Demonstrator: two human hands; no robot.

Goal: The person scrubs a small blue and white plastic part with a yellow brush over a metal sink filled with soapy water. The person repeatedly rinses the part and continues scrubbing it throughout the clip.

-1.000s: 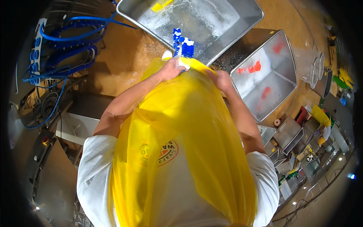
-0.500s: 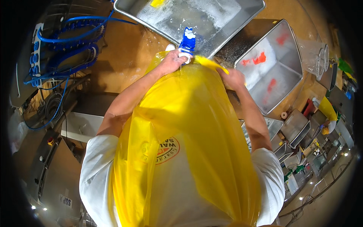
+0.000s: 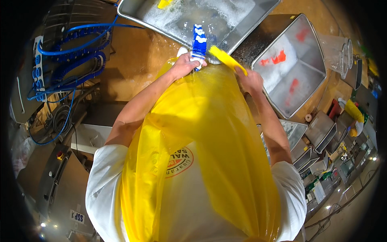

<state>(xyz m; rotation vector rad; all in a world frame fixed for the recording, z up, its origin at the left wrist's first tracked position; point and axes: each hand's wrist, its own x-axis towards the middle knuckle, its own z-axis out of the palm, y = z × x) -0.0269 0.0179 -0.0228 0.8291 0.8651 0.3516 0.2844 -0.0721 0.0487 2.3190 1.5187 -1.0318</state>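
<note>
My left hand (image 3: 184, 66) is closed round the lower end of a narrow blue plastic piece (image 3: 198, 45) streaked with white foam. The piece points up over the near edge of a steel tub (image 3: 252, 24) of soapy water. In my right hand (image 3: 252, 82) is a yellow scrubbing brush (image 3: 226, 59), its head angled toward the blue piece but a small gap away from it. Fingers of both hands are wrapped round what they hold. A yellow item (image 3: 164, 3) shows in the foamy water at the far left of the tub.
On the right stands a second steel tub (image 3: 312, 84) with foam and several red pieces (image 3: 279, 57). Beyond it is a clear plastic container (image 3: 336, 52). Blue hoses (image 3: 66, 46) hang at the left. More steel tubs (image 3: 320, 128) stand farther right. A yellow apron (image 3: 193, 109) covers my front.
My right hand has moved the brush away from the blue piece, opening a gap between them. The blue piece is slightly more upright. The whole view has shifted a little.
</note>
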